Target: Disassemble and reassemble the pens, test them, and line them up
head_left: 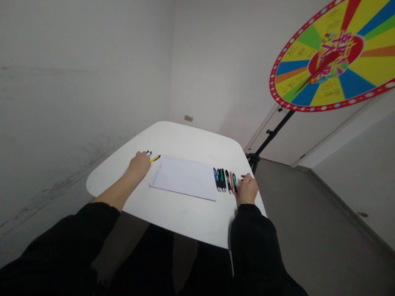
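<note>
My left hand [140, 165] is closed around a yellow pen [156, 158], whose dark end points right, just off the upper left corner of a white paper pad [185, 176]. Small dark and white items [149, 153] show just beyond those fingers; their kind is unclear. At the table's right side, my right hand [248, 189] rests with curled fingers. A small dark reddish tip shows at its fingers, too small to name. Left of it lies a row of several pens, among them a blue pen [215, 179], a pink pen [232, 182] and a green pen [235, 183].
Everything lies on a white table [185, 222] with rounded corners, set near a wall. Beyond its right edge stands a colourful prize wheel [354, 88] on a black tripod [274, 133]. Grey floor [296, 213] extends to the right.
</note>
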Demonstrator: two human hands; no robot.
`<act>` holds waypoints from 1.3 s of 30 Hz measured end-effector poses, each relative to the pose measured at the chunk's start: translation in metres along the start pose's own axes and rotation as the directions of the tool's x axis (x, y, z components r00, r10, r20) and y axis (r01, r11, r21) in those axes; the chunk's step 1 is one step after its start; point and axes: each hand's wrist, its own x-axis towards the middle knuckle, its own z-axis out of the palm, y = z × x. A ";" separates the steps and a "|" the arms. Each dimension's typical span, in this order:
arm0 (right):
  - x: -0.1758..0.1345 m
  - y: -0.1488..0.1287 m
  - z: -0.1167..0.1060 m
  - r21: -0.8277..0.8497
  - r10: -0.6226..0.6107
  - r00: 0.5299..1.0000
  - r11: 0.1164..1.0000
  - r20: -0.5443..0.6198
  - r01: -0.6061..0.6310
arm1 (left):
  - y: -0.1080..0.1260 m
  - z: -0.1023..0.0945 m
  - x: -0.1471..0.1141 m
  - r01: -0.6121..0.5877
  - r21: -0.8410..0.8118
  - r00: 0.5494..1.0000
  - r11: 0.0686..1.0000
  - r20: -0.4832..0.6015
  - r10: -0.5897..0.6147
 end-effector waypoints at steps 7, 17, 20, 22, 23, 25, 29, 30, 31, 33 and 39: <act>-0.006 -0.011 -0.007 0.132 0.105 0.991 0.987 -0.081 -0.094 | -0.004 -0.011 0.002 0.088 -0.228 0.994 0.970 -0.039 -0.099; -0.026 -0.032 -0.015 0.164 -0.029 0.978 0.984 -0.205 0.063 | 0.028 -0.018 -0.035 0.247 -0.967 0.937 -0.056 0.253 -0.240; -0.041 -0.048 -0.013 0.191 -0.099 0.973 0.972 -0.207 0.139 | 0.035 -0.010 -0.052 0.220 -0.952 0.958 -0.213 0.252 -0.139; -0.053 -0.061 -0.007 0.220 -0.137 0.974 0.959 -0.181 0.176 | 0.037 -0.005 -0.062 0.221 -0.943 0.963 -0.250 0.251 -0.095; -0.060 -0.068 -0.003 0.251 -0.166 0.974 0.947 -0.157 0.202 | 0.037 -0.004 -0.065 0.222 -0.939 0.965 -0.264 0.250 -0.077; -0.075 -0.086 0.006 0.281 -0.263 0.961 0.919 -0.082 0.275 | 0.037 -0.001 -0.071 0.218 -0.934 0.971 -0.283 0.237 -0.033; -0.106 -0.131 0.031 0.402 -0.464 0.885 0.819 0.044 0.409 | 0.035 -0.001 -0.076 0.196 -0.934 0.979 -0.300 0.202 0.011; -0.114 -0.143 0.039 0.434 -0.512 0.856 0.788 0.067 0.437 | 0.035 -0.002 -0.076 0.193 -0.936 0.980 -0.294 0.197 0.017; -0.121 -0.154 0.046 0.462 -0.556 0.825 0.760 0.097 0.458 | 0.034 -0.003 -0.077 0.187 -0.940 0.982 -0.285 0.190 0.017; -0.135 -0.174 0.062 0.498 -0.616 0.772 0.724 0.156 0.477 | 0.034 -0.004 -0.078 0.172 -0.950 0.985 -0.261 0.175 0.014; -0.155 -0.202 0.094 0.498 -0.650 0.700 0.731 0.297 0.467 | 0.036 -0.007 -0.079 0.154 -0.955 0.988 -0.254 0.149 0.039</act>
